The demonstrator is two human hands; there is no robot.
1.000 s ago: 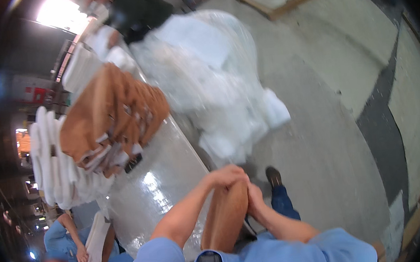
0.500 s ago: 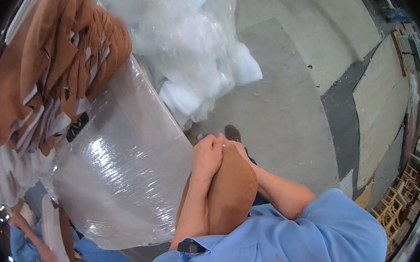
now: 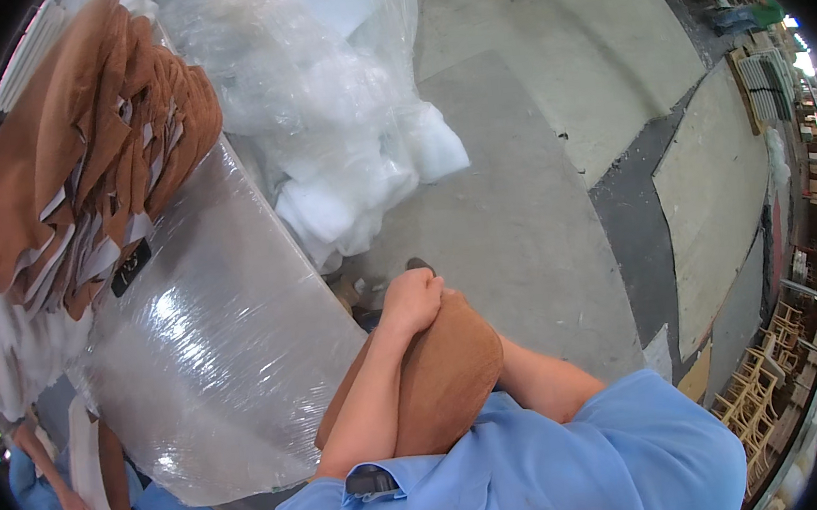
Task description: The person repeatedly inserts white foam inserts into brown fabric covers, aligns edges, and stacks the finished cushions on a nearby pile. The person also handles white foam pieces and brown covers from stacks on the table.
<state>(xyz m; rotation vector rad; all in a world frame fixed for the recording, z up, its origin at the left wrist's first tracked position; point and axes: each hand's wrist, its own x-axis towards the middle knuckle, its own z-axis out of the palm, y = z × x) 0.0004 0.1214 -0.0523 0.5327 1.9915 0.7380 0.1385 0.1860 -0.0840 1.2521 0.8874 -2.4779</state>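
Observation:
Against my front I hold a brown fabric-covered cushion (image 3: 458, 377), tilted, with its far end pointing away from me. My left hand (image 3: 413, 299) is closed around the far end, and its forearm lies across the cushion's left side. My right hand (image 3: 449, 293) is at the same end, mostly hidden behind the cushion; its fingers do not show clearly. The right forearm goes in behind the cushion from the right. To the left is a table wrapped in clear plastic film (image 3: 243, 367). A heap of brown fabric covers with pale undersides (image 3: 116, 135) lies on its far left part.
White padding in clear plastic (image 3: 338, 115) lies beyond the table. Several white pads (image 3: 8, 339) sit at the far left. A co-worker (image 3: 45, 491) at lower left holds a brown and white piece (image 3: 97, 467). Flat boards (image 3: 715, 199) and wooden frames (image 3: 760, 389) lie right.
The view has shifted, so the table and heap sit further left. My left hand has closed lower over the cushion's end, and my right hand is now more hidden.

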